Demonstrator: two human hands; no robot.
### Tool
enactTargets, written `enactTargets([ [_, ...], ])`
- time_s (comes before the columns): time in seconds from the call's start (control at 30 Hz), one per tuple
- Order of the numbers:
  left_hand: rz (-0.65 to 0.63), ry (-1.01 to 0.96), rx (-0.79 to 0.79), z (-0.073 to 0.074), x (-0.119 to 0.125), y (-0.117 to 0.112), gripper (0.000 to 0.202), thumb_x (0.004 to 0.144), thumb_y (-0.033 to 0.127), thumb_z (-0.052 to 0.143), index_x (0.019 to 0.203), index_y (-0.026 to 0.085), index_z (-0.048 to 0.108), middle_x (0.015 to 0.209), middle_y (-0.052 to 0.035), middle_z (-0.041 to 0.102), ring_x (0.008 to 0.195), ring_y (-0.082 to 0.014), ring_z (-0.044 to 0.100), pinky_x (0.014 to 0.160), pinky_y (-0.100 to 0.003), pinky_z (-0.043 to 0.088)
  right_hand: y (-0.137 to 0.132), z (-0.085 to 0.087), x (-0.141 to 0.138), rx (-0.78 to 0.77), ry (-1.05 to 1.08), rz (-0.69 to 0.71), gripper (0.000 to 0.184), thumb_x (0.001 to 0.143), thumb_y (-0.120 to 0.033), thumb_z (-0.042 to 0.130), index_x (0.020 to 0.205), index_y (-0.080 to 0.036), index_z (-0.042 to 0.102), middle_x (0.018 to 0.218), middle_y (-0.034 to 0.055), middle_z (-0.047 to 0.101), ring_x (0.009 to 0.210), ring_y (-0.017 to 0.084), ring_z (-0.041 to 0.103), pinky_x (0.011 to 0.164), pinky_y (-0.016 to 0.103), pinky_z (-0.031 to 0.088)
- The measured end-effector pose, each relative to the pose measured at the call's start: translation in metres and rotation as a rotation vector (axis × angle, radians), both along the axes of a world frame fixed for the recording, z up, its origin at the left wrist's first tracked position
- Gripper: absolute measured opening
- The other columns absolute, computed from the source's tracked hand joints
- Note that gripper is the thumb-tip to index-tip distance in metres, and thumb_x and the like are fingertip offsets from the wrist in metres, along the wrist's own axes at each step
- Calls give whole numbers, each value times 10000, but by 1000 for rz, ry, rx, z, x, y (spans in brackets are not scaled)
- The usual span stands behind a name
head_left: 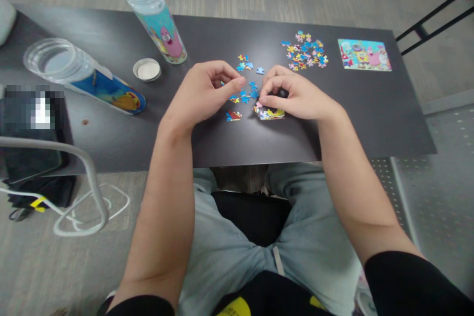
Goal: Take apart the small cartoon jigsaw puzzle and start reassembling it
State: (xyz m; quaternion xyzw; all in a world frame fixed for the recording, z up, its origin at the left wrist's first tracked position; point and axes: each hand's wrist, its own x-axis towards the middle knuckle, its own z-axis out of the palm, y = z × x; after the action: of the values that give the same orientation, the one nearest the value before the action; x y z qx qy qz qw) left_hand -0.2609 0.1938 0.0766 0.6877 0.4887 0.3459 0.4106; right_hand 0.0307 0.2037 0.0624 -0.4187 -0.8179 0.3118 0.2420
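Note:
My right hand (pixel 292 91) pinches a small pink jigsaw piece (pixel 258 105) low over the table, at the left end of a few joined pieces (pixel 272 114) with yellow on them. My left hand (pixel 211 90) hovers over the loose blue pieces, its thumb and forefinger pressed together; whatever may be between them is hidden. Between the hands lie several blue pieces (pixel 245 96), and a red-and-blue corner piece (pixel 233 116) sits closer to me. Beyond the fingertips are more loose pieces (pixel 244 65) and a single light-blue one (pixel 260 70).
A heap of mixed pieces (pixel 305 52) and a cartoon picture card (pixel 365 55) lie to the right on the dark table (pixel 377 123). Leftward stand two clear cartoon-printed tubes, one pink and teal (pixel 163 29), one blue (pixel 107 86), beside a round lid (pixel 147 69). A white cable (pixel 92 197) hangs at left.

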Motion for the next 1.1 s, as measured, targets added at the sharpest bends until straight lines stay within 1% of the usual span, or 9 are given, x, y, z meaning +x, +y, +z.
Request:
enactTargets([
  [0.1, 24, 51, 36, 2, -3, 0, 516, 996, 776, 976, 1065, 279, 857, 1018, -53, 852, 954, -260, 737, 888, -448, 617, -7, 7, 1, 2, -63, 41, 309, 1060, -562, 980, 922, -304, 879, 1201, 97, 813, 1249, 396, 785, 1273, 712, 601],
  [0.23, -62, 120, 25, 6, 1, -4, 435, 920, 676, 1036, 1014, 280, 882, 928, -33, 810, 852, -241, 686, 850, -460, 596, -8, 7, -6, 2, -113, 40, 284, 1039, -517, 1015, 910, -296, 892, 1190, 93, 829, 1289, 421, 796, 1323, 779, 534],
  [0.33, -167, 207, 7, 7, 6, -7, 377, 872, 614, 1048, 1000, 284, 916, 920, -32, 809, 931, -269, 717, 936, -462, 626, -7, 9, -7, -6, -128, -1, 280, 1028, -546, 1025, 944, -313, 896, 1203, 94, 846, 1282, 427, 790, 1280, 745, 566],
  [0.43, -268, 269, 29, 7, 10, -8, 310, 843, 503, 1043, 1057, 297, 956, 1033, -35, 824, 1058, -296, 744, 1080, -469, 616, -5, 12, 1, -10, -104, -14, 261, 1009, -567, 1020, 986, -336, 901, 1258, 96, 864, 1278, 424, 787, 1254, 694, 598],
  [0.5, -295, 309, 36, 8, 13, -8, 302, 819, 447, 1048, 1080, 313, 973, 1080, -33, 800, 1094, -302, 745, 1113, -467, 592, -5, 13, 7, -19, -97, -15, 282, 977, -596, 1043, 981, -355, 896, 1272, 87, 878, 1250, 412, 783, 1227, 656, 621],
  [0.7, -264, 376, 28, 5, 19, -6, 281, 862, 456, 1033, 1115, 339, 1001, 1047, -40, 757, 1120, -322, 726, 1125, -478, 561, -6, 8, 13, -10, -169, -45, 407, 910, -662, 1107, 979, -325, 890, 1213, 88, 876, 1221, 409, 765, 1218, 645, 594],
  [0.87, -247, 385, 63, -1, 22, -4, 248, 858, 461, 1064, 1047, 321, 985, 1044, -40, 774, 1085, -306, 725, 1126, -484, 556, -6, 3, 14, 52, -212, -46, 361, 938, -606, 1106, 1034, -322, 905, 1289, 93, 866, 1326, 443, 762, 1288, 701, 529],
  [1.0, -237, 405, 75, 0, 23, -5, 255, 856, 488, 1088, 1022, 334, 970, 1107, -44, 828, 1108, -309, 734, 1147, -501, 556, -6, 1, 15, 77, -205, -47, 333, 966, -577, 1103, 1023, -323, 895, 1276, 90, 849, 1333, 448, 776, 1278, 712, 535],
  [1.1, -233, 402, 85, 1, 23, -6, 228, 898, 511, 1064, 1011, 339, 966, 1062, -48, 825, 1106, -318, 742, 1117, -506, 562, -6, 2, 14, 69, -188, -48, 350, 956, -583, 1118, 1014, -320, 894, 1256, 93, 837, 1330, 455, 768, 1278, 726, 532],
])
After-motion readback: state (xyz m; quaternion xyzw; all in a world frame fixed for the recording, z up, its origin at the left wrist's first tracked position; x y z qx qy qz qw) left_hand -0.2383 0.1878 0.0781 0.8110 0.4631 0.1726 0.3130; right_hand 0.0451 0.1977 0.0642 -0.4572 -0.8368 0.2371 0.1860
